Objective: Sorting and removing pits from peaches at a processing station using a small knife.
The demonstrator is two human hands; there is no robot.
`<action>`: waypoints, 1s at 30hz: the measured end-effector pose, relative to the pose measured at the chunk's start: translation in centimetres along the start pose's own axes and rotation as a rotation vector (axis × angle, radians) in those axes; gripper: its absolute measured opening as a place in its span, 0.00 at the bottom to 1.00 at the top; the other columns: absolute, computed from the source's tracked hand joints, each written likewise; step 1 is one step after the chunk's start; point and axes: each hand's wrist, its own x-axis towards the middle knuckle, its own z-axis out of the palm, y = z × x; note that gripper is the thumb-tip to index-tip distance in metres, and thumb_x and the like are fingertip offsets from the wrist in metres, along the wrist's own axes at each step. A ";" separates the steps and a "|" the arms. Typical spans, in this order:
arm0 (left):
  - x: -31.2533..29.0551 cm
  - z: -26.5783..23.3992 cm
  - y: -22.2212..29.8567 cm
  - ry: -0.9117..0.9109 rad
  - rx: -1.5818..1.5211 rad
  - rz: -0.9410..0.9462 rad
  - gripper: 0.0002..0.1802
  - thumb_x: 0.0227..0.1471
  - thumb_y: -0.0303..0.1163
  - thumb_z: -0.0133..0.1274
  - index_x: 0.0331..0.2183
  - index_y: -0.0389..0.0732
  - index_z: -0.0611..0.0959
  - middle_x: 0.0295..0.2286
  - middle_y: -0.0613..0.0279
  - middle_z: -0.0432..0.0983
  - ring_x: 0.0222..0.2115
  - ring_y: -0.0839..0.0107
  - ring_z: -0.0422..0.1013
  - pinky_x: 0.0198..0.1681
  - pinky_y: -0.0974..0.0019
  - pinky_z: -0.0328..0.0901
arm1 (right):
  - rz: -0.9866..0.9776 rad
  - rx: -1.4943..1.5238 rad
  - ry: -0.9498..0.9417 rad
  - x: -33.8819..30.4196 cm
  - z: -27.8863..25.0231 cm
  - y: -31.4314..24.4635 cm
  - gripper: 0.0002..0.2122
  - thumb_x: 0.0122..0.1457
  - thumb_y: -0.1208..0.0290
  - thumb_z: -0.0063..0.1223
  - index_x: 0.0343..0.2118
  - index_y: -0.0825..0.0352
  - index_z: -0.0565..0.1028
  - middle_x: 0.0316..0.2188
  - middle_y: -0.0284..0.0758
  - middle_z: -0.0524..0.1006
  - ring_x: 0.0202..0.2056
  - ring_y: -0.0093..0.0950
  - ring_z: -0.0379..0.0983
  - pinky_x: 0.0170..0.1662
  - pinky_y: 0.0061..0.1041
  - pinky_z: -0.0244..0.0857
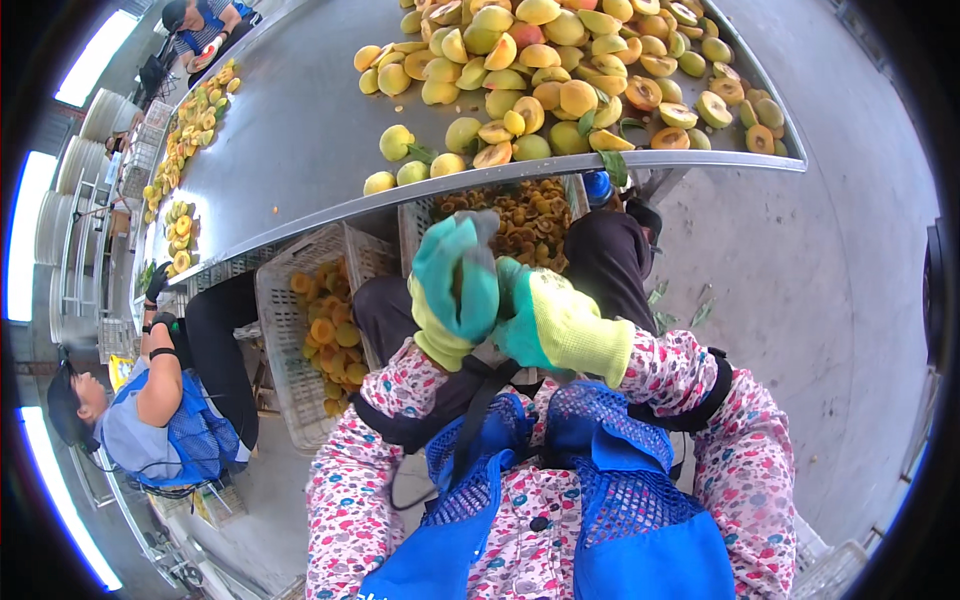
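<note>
My left hand, in a yellow-green glove with teal coating, is raised over my lap with its fingers curled inward and slightly smeared. Against it, my right hand wears a matching glove and is closed, its fingertips by the left palm. Whatever lies between the hands is hidden by the gloves. Just beyond them, under the table edge, a crate of brownish fruit pieces shows between my knees. To the left stands a white crate with yellow peach halves in it.
A metal table with a raised rim spans the far side, bearing a large heap of yellow peaches, many halved, with some leaves. A co-worker in a blue vest sits at the left; another person sits at the far left corner.
</note>
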 end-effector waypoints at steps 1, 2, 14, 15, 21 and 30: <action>0.0 0.6 0.1 0.040 -0.039 -0.258 0.13 0.54 0.26 0.46 0.42 0.34 0.76 0.35 0.52 0.78 0.37 0.66 0.74 0.40 0.65 0.69 | -0.038 -0.099 0.074 0.1 0.2 0.1 0.15 0.43 0.72 0.56 0.35 0.71 0.70 0.28 0.50 0.76 0.32 0.49 0.74 0.32 0.41 0.67; 0.7 1.8 -0.3 0.200 -0.398 -0.648 0.12 0.56 0.32 0.46 0.38 0.34 0.78 0.31 0.55 0.78 0.32 0.70 0.74 0.36 0.69 0.69 | -0.167 -0.139 0.160 0.2 0.1 1.0 0.15 0.43 0.72 0.56 0.35 0.71 0.69 0.24 0.49 0.75 0.29 0.48 0.74 0.30 0.41 0.66; -2.9 2.5 -1.7 -0.038 -0.047 0.009 0.14 0.61 0.30 0.43 0.47 0.38 0.72 0.40 0.52 0.76 0.38 0.68 0.73 0.42 0.66 0.67 | 0.198 0.028 -0.114 -1.5 -0.8 1.1 0.18 0.42 0.70 0.54 0.38 0.71 0.71 0.32 0.52 0.76 0.40 0.49 0.73 0.42 0.40 0.66; -2.3 1.9 -1.8 -0.133 -0.008 0.178 0.14 0.61 0.30 0.43 0.47 0.38 0.71 0.40 0.51 0.76 0.38 0.68 0.73 0.42 0.66 0.68 | 0.188 0.031 -0.111 -1.5 -0.9 1.2 0.18 0.42 0.70 0.54 0.38 0.71 0.71 0.32 0.52 0.76 0.40 0.49 0.73 0.42 0.40 0.66; -0.4 4.9 -0.3 0.173 -0.644 -0.775 0.18 0.59 0.40 0.47 0.39 0.33 0.79 0.34 0.56 0.78 0.32 0.70 0.73 0.36 0.69 0.69 | 0.145 -0.115 -0.025 -0.9 -2.3 1.3 0.17 0.45 0.67 0.53 0.37 0.72 0.71 0.31 0.52 0.76 0.37 0.50 0.74 0.40 0.41 0.67; -0.9 4.3 -3.5 -0.444 -0.443 -0.782 0.21 0.58 0.40 0.44 0.37 0.30 0.79 0.30 0.55 0.76 0.27 0.71 0.72 0.34 0.68 0.69 | 0.011 -0.263 0.070 -2.0 -0.8 5.1 0.14 0.44 0.71 0.56 0.34 0.72 0.71 0.23 0.47 0.76 0.25 0.45 0.75 0.28 0.41 0.67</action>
